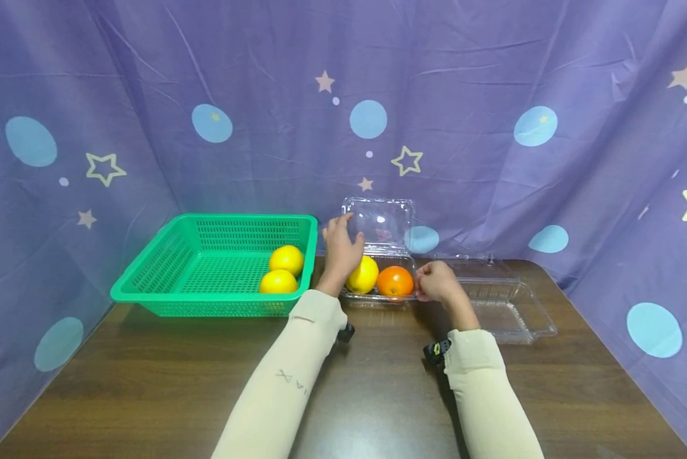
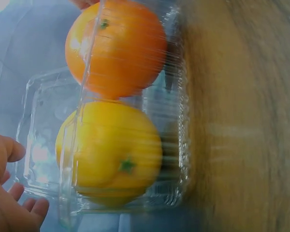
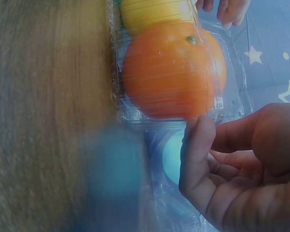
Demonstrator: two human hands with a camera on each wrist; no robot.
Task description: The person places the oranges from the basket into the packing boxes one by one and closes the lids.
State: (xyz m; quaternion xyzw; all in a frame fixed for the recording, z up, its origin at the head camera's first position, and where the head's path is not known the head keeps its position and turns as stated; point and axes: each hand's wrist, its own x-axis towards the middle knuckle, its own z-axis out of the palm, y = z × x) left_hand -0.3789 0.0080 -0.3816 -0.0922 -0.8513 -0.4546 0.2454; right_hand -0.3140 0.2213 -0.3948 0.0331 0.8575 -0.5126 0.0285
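Observation:
A clear plastic clamshell box stands near the table's back edge, its lid raised behind it. Inside, a round yellow fruit lies left of an orange, side by side. My right hand pinches the box's right rim between thumb and index finger, close to the orange. At the left side, my left hand has its fingers spread beside the raised lid, holding nothing. Seen from the left wrist, the thumb and fingertips are near the lid and the yellow fruit.
To the left stands a green plastic basket with two yellow fruits at its right end. Another clear plastic box, lid folded back, sits right of my right hand. A purple patterned curtain hangs behind the brown table.

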